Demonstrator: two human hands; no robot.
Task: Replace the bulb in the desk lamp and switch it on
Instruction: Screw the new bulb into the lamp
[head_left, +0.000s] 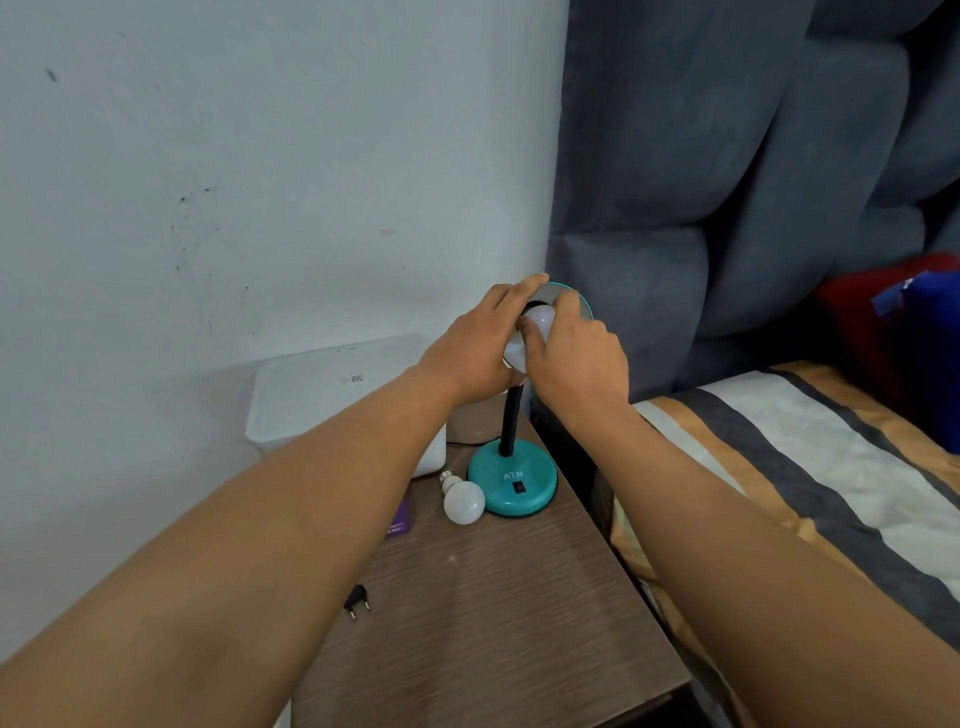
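A teal desk lamp (511, 483) is stood on a wooden bedside table (483, 613), its black neck upright and its shade (574, 301) faced toward the camera. The shade is gripped by the left hand (470, 353); the right hand (576, 358) is closed on a white bulb (537, 322) inside it. "ATN" is read on the base. A spare bulb (462, 500) is laid beside the base, its cap pointed toward the wall

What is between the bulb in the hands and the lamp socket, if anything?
Nothing visible. The right hand holds the bulb inside the lamp shade, which the left hand steadies. The fingers hide the socket itself.
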